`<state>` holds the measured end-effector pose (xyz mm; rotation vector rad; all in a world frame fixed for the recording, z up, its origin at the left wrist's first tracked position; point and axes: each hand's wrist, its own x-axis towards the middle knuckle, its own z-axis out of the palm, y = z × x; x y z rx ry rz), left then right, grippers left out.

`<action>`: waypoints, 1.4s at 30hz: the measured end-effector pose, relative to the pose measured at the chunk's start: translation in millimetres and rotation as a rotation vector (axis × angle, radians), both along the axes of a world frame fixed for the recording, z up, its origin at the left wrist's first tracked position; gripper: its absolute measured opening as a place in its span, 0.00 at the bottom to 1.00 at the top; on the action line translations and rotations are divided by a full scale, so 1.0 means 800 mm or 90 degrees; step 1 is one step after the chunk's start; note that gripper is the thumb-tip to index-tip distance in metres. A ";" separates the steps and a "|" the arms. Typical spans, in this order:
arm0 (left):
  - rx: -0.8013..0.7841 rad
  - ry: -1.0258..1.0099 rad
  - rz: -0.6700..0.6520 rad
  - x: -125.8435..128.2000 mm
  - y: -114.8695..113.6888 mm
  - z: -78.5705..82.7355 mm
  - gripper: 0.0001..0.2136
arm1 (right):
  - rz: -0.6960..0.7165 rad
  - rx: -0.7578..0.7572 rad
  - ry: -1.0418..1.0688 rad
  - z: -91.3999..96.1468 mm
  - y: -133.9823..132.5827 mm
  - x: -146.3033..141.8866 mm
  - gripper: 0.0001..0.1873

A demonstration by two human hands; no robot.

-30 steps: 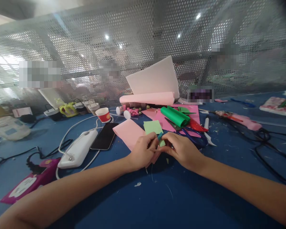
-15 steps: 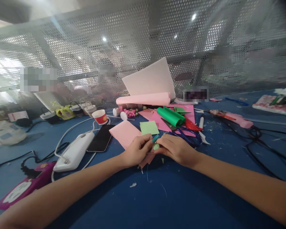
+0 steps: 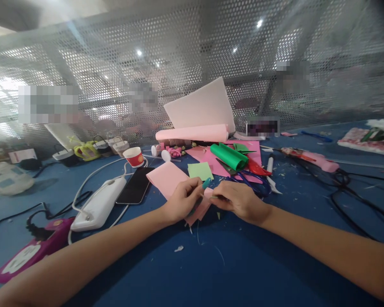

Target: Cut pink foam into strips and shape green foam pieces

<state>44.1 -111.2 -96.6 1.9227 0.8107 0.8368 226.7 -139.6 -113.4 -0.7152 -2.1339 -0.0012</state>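
My left hand (image 3: 181,202) is closed around a thin teal stick (image 3: 206,183) and a pink foam scrap (image 3: 200,211) that hangs below its fingers. My right hand (image 3: 238,199) sits just to the right, fingers pinched together at something small and green that I cannot make out. Both hands hover low over the blue table (image 3: 211,264). A pink foam sheet (image 3: 168,177) and a light green square (image 3: 200,170) lie just beyond them.
A green foam roll (image 3: 228,155), red scissors (image 3: 257,168) and magenta paper (image 3: 211,155) lie behind. A phone (image 3: 136,185), a white charger (image 3: 97,207) with cables and a red paper cup (image 3: 134,156) are left. A pink glue gun (image 3: 313,158) and black cords (image 3: 355,187) are right. A perforated metal screen (image 3: 192,64) closes the back.
The hands drew slightly apart. The small green piece that sat between them is now hidden at my right fingertips, and the teal stick tilts up from my left hand.
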 end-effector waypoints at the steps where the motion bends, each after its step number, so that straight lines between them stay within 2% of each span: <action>1: -0.036 -0.024 0.003 0.001 0.001 -0.001 0.18 | -0.009 -0.022 0.019 0.001 -0.001 -0.001 0.12; 3: -0.075 -0.078 0.032 0.002 0.002 -0.003 0.18 | -0.040 -0.098 0.079 0.003 -0.002 -0.003 0.13; 5: -0.089 -0.127 0.065 0.004 0.004 -0.004 0.18 | -0.063 -0.221 0.184 0.005 -0.001 -0.007 0.15; 8: -0.101 -0.171 0.095 0.006 0.004 -0.005 0.20 | -0.039 -0.420 0.382 0.006 0.000 -0.014 0.16; 10: -0.080 -0.165 0.091 0.005 0.004 -0.005 0.21 | -0.012 -0.502 0.470 0.006 0.001 -0.018 0.17; 12: -0.045 -0.114 0.065 0.003 0.001 -0.006 0.19 | 0.011 -0.544 0.502 0.006 0.000 -0.022 0.18; 15: 0.010 0.004 0.029 0.001 -0.002 -0.006 0.14 | 0.039 -0.564 0.505 0.005 -0.004 -0.026 0.17; 18: 0.050 0.051 0.034 0.001 -0.003 -0.005 0.11 | 0.066 -0.558 0.489 0.004 -0.009 -0.028 0.15; 22: -0.019 0.010 -0.002 0.001 0.001 -0.008 0.13 | 0.066 -0.551 0.489 0.001 -0.010 -0.027 0.15; 27: -0.064 -0.072 -0.028 0.001 0.004 -0.010 0.17 | 0.004 -0.547 0.484 0.002 -0.011 -0.026 0.17; 32: -0.075 0.009 -0.072 0.004 -0.006 -0.004 0.17 | -0.007 -0.544 0.486 0.002 -0.016 -0.035 0.14; 37: -0.081 0.020 -0.022 0.006 -0.007 -0.005 0.17 | 0.007 -0.559 0.538 0.000 -0.014 -0.043 0.15; 42: -0.095 -0.059 0.025 0.006 0.001 -0.013 0.17 | -0.010 -0.549 0.517 0.004 -0.016 -0.043 0.18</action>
